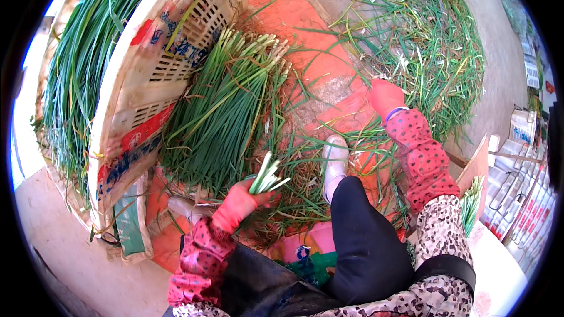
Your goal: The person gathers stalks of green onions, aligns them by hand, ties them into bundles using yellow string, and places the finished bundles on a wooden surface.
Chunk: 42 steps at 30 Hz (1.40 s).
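My left hand (238, 202), in a pink glove, is shut on a small bunch of green onions (267, 177) with the pale cut ends pointing up. A big pile of long green onions (226, 111) lies just above that hand, leaning on a tilted white plastic crate (150, 76). My right hand (385, 97), also pink-gloved, reaches forward to the loose green stalks and trimmings (423, 53) spread on the ground; whether it holds anything cannot be seen.
More green onions (82, 64) fill the crate at the left. My leg in black trousers and a white shoe (335, 161) rest on the orange ground cover (294, 23). A wooden board (477, 167) and stacked cartons (526, 199) stand at the right.
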Each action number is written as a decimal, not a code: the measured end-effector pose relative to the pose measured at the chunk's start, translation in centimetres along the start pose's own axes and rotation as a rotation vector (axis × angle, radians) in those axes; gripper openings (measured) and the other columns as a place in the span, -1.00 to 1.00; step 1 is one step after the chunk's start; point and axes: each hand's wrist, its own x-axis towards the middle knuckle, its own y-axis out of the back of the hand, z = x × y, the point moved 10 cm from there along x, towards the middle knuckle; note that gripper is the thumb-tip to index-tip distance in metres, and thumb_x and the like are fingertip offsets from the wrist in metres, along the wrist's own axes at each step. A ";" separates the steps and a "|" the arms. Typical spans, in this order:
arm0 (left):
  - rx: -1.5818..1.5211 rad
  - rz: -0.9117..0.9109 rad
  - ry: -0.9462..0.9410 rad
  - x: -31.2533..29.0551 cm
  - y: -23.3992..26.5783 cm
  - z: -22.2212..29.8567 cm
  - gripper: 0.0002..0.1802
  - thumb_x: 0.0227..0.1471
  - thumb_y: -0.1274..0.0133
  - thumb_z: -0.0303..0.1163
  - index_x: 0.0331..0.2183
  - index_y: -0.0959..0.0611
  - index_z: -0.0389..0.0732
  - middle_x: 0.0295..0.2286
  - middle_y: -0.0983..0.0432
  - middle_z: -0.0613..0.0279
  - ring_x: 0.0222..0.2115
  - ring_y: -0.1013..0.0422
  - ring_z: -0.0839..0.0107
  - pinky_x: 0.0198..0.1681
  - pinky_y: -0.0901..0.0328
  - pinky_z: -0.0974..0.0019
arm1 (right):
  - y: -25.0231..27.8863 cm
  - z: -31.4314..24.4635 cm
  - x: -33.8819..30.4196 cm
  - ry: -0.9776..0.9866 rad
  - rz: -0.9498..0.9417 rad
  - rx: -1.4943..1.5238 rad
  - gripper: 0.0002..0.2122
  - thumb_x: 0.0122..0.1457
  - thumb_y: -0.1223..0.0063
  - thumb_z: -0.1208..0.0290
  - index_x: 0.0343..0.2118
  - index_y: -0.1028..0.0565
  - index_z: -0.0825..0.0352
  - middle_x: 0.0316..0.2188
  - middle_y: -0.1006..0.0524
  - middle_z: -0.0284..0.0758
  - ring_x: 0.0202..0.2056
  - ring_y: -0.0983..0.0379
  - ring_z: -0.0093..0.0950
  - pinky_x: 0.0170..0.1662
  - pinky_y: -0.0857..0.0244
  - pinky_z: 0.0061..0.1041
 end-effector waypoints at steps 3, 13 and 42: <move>0.040 0.242 -0.046 -1.1 3.8 1.6 -0.72 -0.02 -0.13 -0.47 -0.23 -0.56 -0.39 -0.44 -0.56 0.18 -0.53 -0.46 0.45 -0.40 -0.35 0.40 | 4.1 -7.4 -0.5 0.191 0.095 0.613 -0.62 0.06 -0.05 0.13 -0.16 -0.51 0.31 -0.27 -0.55 -0.17 -0.30 -0.51 -0.29 -0.22 -0.37 -0.32; -0.081 0.501 -0.114 -5.7 6.1 9.6 -0.77 -0.04 -0.12 -0.40 -0.33 -0.59 -0.35 -0.55 -0.53 0.17 -0.58 -0.46 0.42 -0.48 -0.35 0.39 | 8.6 -21.7 -0.9 0.460 -0.322 1.708 -0.77 0.12 -0.08 0.29 -0.23 -0.50 0.32 -0.48 -0.55 -0.39 -0.61 -0.43 -0.63 -0.58 -0.29 -0.69; -0.035 0.056 -0.122 5.7 -6.8 13.8 -0.76 -0.05 -0.10 -0.56 -0.24 -0.55 -0.35 -0.47 -0.55 0.17 -0.56 -0.46 0.44 -0.53 -0.35 0.41 | 0.1 -12.3 -9.8 0.547 -0.533 1.200 -0.80 0.12 -0.06 0.31 -0.43 -0.42 0.37 -0.43 -0.53 -0.33 -0.44 -0.48 -0.54 -0.43 -0.38 -0.51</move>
